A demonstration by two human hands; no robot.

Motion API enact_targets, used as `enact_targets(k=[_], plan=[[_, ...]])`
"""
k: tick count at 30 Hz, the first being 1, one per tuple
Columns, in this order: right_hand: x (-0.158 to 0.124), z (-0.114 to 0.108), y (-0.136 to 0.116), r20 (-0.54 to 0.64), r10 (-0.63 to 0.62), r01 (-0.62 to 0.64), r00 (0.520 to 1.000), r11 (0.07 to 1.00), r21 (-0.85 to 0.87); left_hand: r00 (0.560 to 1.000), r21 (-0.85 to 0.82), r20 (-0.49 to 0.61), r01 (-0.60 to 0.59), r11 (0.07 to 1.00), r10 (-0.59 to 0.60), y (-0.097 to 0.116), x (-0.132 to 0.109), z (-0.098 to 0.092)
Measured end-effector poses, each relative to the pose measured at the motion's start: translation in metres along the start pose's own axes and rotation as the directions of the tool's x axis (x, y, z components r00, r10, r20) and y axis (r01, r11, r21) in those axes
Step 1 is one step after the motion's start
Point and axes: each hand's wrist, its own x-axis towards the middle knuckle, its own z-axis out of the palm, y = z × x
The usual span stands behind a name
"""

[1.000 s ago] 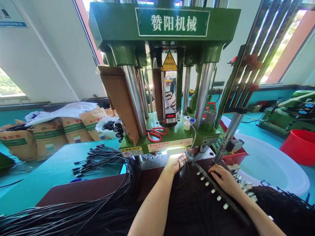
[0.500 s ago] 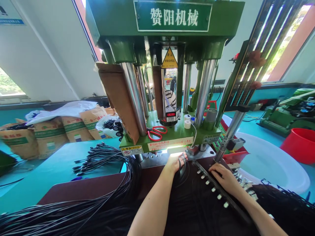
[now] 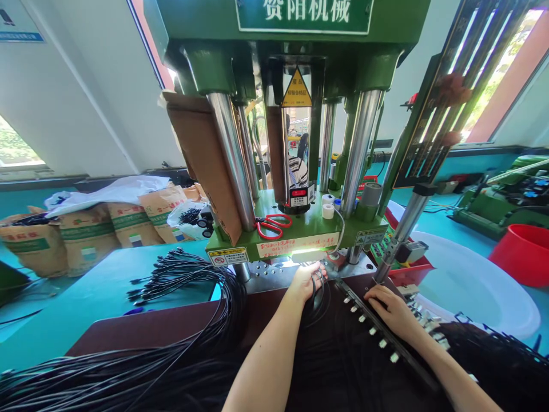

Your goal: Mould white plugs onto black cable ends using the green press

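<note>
My left hand [image 3: 305, 282] reaches to the lit gap at the base of the green press machine [image 3: 295, 131], its fingers closed around a few thin black cables [image 3: 319, 297]. My right hand [image 3: 392, 312] rests palm down, fingers curled, on a long black strip [image 3: 381, 335] carrying a row of small white connectors, just right of the press. A large bundle of black cables [image 3: 180, 320] fans across the brown board [image 3: 146, 329] to my left.
Red scissors [image 3: 271, 224] and tape rolls [image 3: 328, 209] lie on the press ledge. Brown paper sacks [image 3: 86, 234] stand at the left, a white basin [image 3: 467, 286] and a red tub [image 3: 521, 254] at the right. A slanted rack [image 3: 433, 137] rises right of the press.
The view has tilted down slightly, so the machine's sign sits higher. My left hand has shifted a little forward under the press; my right hand stays on the strip.
</note>
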Motion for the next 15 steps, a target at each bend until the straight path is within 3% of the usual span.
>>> enact_targets(k=[8,12,15], plan=[[0.008,-0.007,0.001,0.075,-0.006,0.006,0.997,1.0,-0.001,1.0,-0.002,0.026,-0.002,1.0,0.002,-0.001,0.004,-0.002],[0.029,-0.016,-0.022,0.149,-0.021,0.021,0.989,1.0,0.003,1.0,-0.006,0.023,-0.002,1.0,0.002,0.001,0.002,0.0],[0.058,-0.009,-0.043,0.088,-0.089,0.089,0.992,0.996,0.007,1.0,-0.014,0.024,-0.003,1.0,0.004,0.002,0.0,0.003]])
